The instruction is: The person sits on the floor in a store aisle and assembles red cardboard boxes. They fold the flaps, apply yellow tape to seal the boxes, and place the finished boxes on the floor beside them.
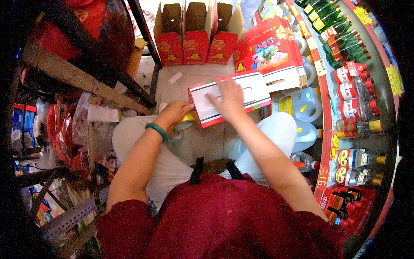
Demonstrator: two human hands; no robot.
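In front of me a red-edged carton (254,88), white on its upper face with dark stripes, lies at a slant between my knees. My right hand (230,100) lies on that white face with its fingers spread. At the carton's left end my left hand (177,113), with a green bracelet on the wrist, has its fingers closed at the edge. Below those fingers a yellow, rounded thing (187,118) partly shows; its kind is hard to make out. The underside of the carton is hidden.
Three open red boxes (195,47) stand at the back. Beside them a stack of flat printed red cartons (276,47) leans near large clear jugs (306,103). Shelves of bottles (351,90) line the right; a metal rack (86,80) with plastic bags is at left.
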